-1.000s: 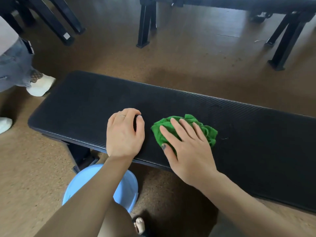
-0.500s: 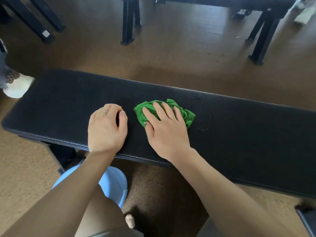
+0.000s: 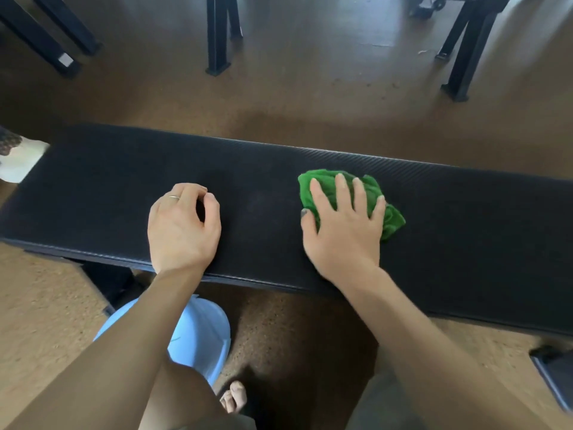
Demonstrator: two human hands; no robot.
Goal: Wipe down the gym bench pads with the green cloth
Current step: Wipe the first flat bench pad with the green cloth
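The right hand [image 3: 342, 225] pressed flat, fingers straight, on the cloth [image 3: 392, 217], wiping the pad [image 3: 465, 218]; the left hand [image 3: 183, 225] rested loosely curled, holding nothing. Next probably the unwiped right part.

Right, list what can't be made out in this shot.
- Bench pad: its right end is cut off by the head view's right edge.
- Green cloth: largely hidden under the right hand, whose straight fingers press on it.
- Blue bucket: its inside is blocked by the left forearm.
- Left hand: fingertips curl under, so their contact with the pad is unseen.
- White shoe: cropped by the left edge, blurred.
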